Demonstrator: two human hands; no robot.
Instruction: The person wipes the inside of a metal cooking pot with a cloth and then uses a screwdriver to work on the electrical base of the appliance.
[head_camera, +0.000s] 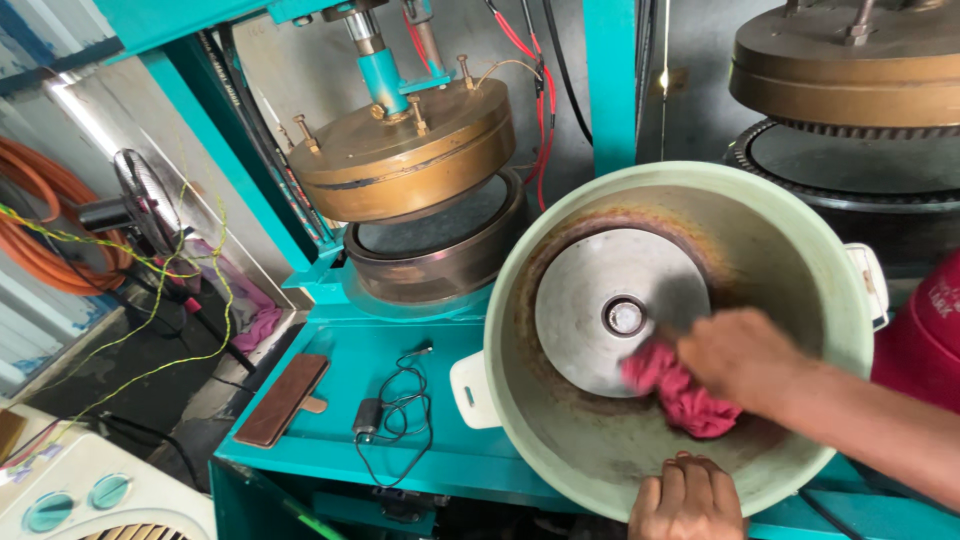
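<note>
Pale green plastic, stained brown inside: a large tub (800, 240) sits tilted on a teal machine table (330, 400). Inside the tub, the right hand (745, 355) bunches its fingers around a red cloth (680, 395), pressed against the tub's floor just beside a round steel disc (615, 305). The left hand (688, 500) curls over the tub's near rim, fingers together. Behind the tub hangs a brass-coloured press head (405, 150); beside its left edge lie a black charger cable (395, 405) and a brown wallet (283, 400).
</note>
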